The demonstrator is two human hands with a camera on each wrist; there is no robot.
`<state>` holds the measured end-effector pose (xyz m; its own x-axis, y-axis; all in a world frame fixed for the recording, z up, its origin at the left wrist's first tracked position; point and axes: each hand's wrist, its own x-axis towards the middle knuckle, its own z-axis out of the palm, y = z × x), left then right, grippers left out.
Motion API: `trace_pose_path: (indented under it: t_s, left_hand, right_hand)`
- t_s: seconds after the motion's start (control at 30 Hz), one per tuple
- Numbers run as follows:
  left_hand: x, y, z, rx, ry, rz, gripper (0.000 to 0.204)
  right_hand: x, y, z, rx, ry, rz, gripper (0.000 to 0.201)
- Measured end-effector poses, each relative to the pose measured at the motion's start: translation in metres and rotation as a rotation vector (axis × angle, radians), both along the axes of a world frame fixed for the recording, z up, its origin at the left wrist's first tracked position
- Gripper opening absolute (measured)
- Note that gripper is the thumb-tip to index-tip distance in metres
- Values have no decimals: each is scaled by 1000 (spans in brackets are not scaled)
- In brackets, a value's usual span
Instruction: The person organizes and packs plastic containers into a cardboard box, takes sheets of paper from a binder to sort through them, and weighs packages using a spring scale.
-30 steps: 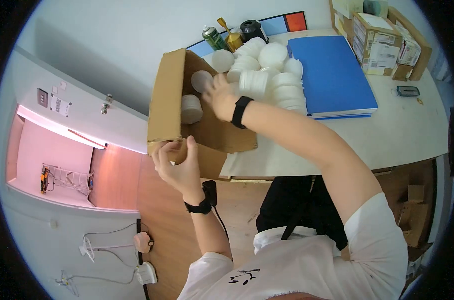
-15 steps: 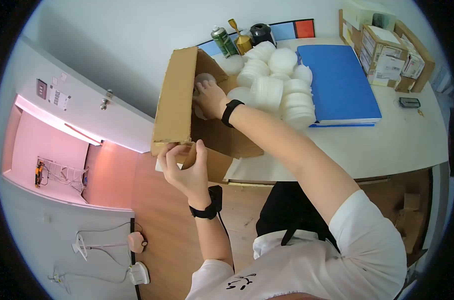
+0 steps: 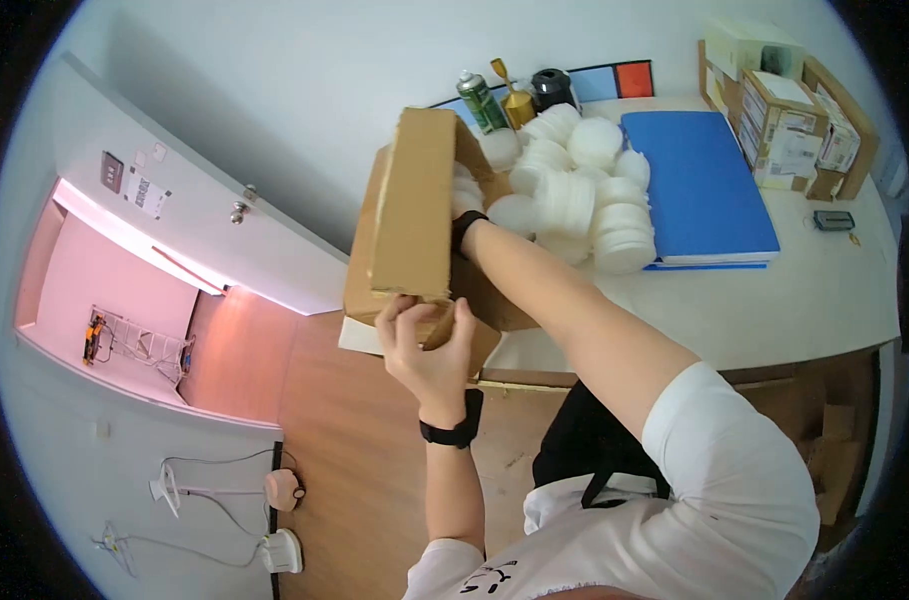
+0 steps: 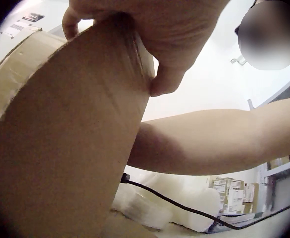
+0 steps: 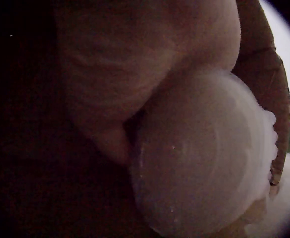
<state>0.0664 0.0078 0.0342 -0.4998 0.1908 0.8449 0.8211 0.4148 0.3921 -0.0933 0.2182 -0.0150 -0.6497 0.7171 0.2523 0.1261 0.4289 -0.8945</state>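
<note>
An open cardboard box (image 3: 411, 210) is tipped on its side at the table's left end, its mouth facing right. My left hand (image 3: 429, 365) grips its near corner, the thumb (image 4: 167, 82) on one side of the cardboard and the fingers on the other. My right hand (image 5: 150, 59) is inside the box, hidden in the head view beyond the wrist. In the right wrist view its thumb lies along the edge of a stack of round, translucent plastic lids (image 5: 199, 153), which it holds; the other fingers are hidden. More stacked white lids (image 3: 564, 205) pile up right of the box mouth.
A big blue binder (image 3: 699, 190) lies right of the pile. Behind stand a green spray can (image 3: 481, 102), a gold-coloured vessel (image 3: 517, 105) and a black container (image 3: 552, 90). Small cartons (image 3: 784, 130) are at the back right. A black cable (image 4: 184, 206) crosses the left wrist view.
My right hand has gone from the box mouth deep inside. The box, with my left hand on it, has turned, so more of its outer side shows; the head view has shifted too.
</note>
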Motion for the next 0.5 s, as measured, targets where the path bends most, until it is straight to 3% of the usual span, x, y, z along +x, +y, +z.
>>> trace_pose_path:
  t_s: [0.03, 0.07, 0.17, 0.2, 0.3, 0.5]
  left_hand:
    - [0, -2, -2, -26, 10, 4, 30]
    - [-1, -4, -2, -8, -2, 0, 30]
    - [-12, -8, 4, 13, 30, 46, 27]
    - [-15, -9, 5, 15, 0, 65, 27]
    - [-31, -10, 6, 72, -28, 44, 27]
    - [-63, -23, 13, 74, -38, 83, 28]
  right_hand:
    - [0, -3, 4, -395, 173, -72, 59]
    - [-5, 1, 12, -388, 173, -62, 59]
    - [-52, 39, -26, 1543, -865, -75, 44]
    - [8, 14, 32, 1420, -884, 22, 43]
    - [35, 16, 69, 1160, -1031, 206, 50]
    - [66, 37, 72, 1035, -912, 108, 41]
